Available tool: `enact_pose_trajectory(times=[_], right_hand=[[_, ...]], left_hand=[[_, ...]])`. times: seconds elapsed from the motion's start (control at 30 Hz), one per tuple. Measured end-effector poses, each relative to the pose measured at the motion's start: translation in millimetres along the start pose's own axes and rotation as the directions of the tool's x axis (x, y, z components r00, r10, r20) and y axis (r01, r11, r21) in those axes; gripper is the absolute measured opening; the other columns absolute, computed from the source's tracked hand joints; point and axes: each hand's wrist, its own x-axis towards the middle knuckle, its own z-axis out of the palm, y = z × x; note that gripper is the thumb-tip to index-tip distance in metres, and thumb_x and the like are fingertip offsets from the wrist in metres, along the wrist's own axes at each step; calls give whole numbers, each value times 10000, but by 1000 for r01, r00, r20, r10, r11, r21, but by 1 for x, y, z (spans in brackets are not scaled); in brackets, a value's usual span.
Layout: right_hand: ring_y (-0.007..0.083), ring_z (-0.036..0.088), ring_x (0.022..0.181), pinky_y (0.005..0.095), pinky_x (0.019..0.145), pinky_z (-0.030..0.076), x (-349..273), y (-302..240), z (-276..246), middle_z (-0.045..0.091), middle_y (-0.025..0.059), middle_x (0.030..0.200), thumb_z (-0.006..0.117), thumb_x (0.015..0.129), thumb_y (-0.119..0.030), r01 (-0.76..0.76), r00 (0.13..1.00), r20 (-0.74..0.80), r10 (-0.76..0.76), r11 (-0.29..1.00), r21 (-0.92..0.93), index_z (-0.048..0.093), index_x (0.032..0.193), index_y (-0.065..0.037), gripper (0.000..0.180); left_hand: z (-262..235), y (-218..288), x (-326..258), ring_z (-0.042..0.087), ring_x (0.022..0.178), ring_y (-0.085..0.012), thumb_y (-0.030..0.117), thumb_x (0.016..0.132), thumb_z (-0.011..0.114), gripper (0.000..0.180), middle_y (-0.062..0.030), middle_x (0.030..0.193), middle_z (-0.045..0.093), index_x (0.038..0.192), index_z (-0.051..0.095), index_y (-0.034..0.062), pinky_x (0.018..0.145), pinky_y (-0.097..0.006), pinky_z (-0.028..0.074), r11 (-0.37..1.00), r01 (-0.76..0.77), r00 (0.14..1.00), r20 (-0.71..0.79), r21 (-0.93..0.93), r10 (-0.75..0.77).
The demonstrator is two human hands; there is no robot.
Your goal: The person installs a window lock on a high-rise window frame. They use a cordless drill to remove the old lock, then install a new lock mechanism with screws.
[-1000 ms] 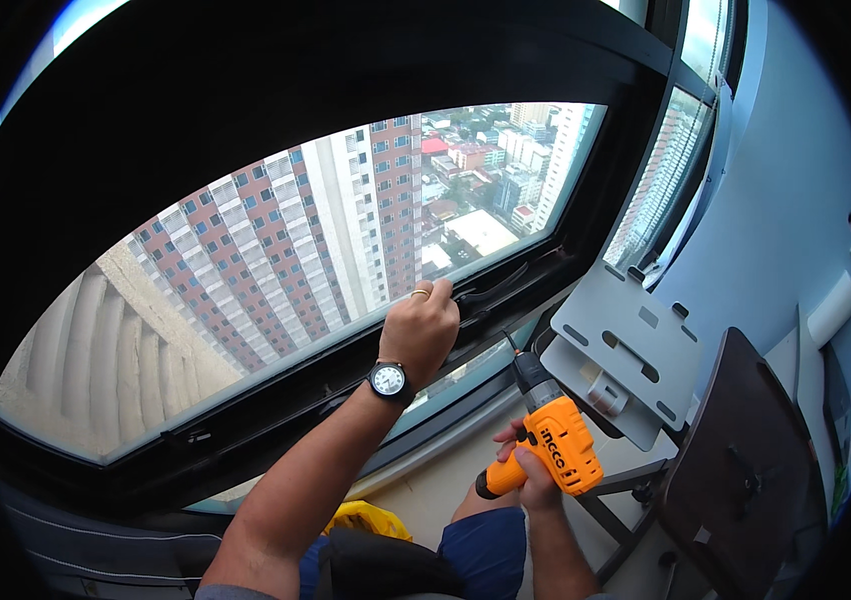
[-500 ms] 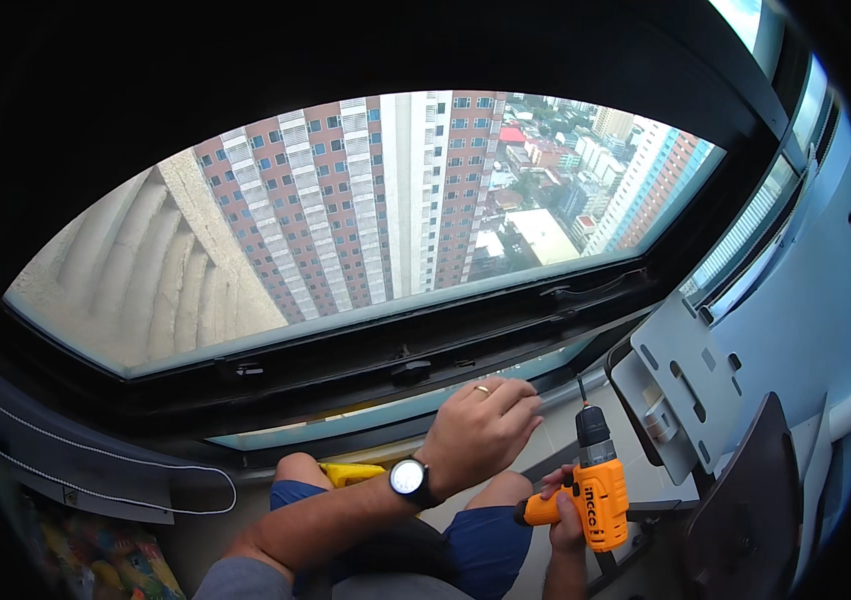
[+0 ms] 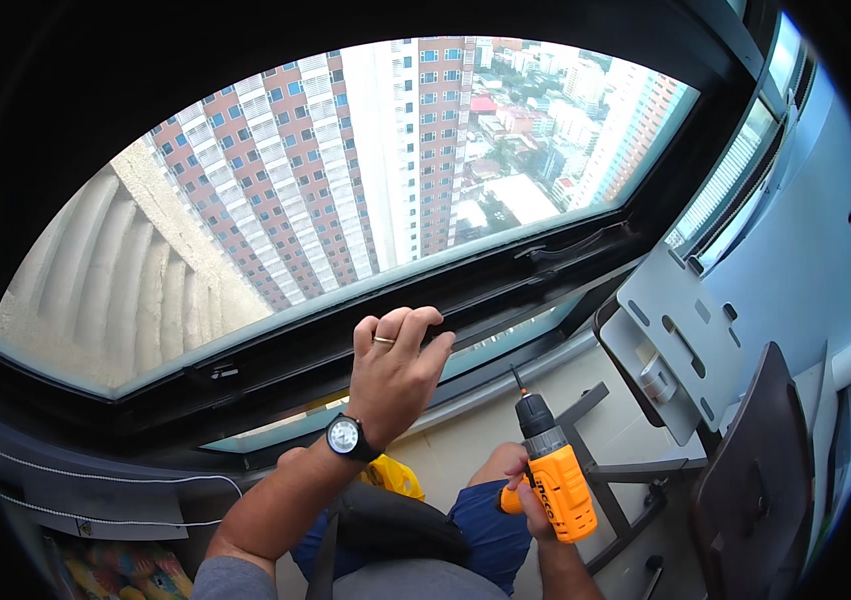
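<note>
My right hand is closed round the grip of an orange-and-black cordless drill. The drill's thin bit points up toward the window and touches nothing. In front of the black window frame, my left hand is raised with its back toward me. Its fingers are curled, and their tips are partly turned out of sight. Whether those fingers pinch something small or touch the frame cannot be made out. A ring and a black wristwatch are on that arm.
A silver stand with slots stands at the right, beside a dark brown panel and a black metal leg frame. A black bag and something yellow lie at my lap. A white beaded cord hangs at the left.
My left hand has moved up and left, from above the drill to the window frame. The drill has shifted a little left and tilted left, still in my right hand. The view has tilted downward.
</note>
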Motion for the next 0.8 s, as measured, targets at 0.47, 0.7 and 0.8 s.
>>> enact_pose_trajectory(times=[0.47, 0.7, 0.8], right_hand=[[126, 633, 890, 288, 855, 524, 2, -12, -15, 678, 78, 1109, 599, 930, -28, 103, 993, 72, -89, 972, -212, 585, 1299, -36, 369], [146, 707, 821, 296, 769, 570, 12, -27, -8, 732, 75, 969, 641, 911, 5, 59, 996, -75, -58, 998, 9, 679, 1108, -14, 202], [137, 677, 873, 306, 822, 559, 18, -31, -11, 715, 97, 1054, 616, 927, 15, 1, 999, 34, -5, 994, 113, 643, 1202, -12, 278]], left_hand=[[16, -2, 17, 575, 982, -186, 162, 813, 856, 73, 35, 969, 628, 844, 795, 137, 903, -392, 373, 998, -11, 998, 54, -64, 14], [10, 6, 22, 635, 912, -194, 109, 865, 827, 114, 1, 999, 687, 960, 764, 119, 834, -381, 441, 974, -65, 998, -3, -216, 66], [16, 21, 28, 703, 803, -175, 16, 935, 770, 95, -76, 933, 730, 1021, 742, 42, 736, -294, 552, 652, 213, 977, 157, -728, -144]])
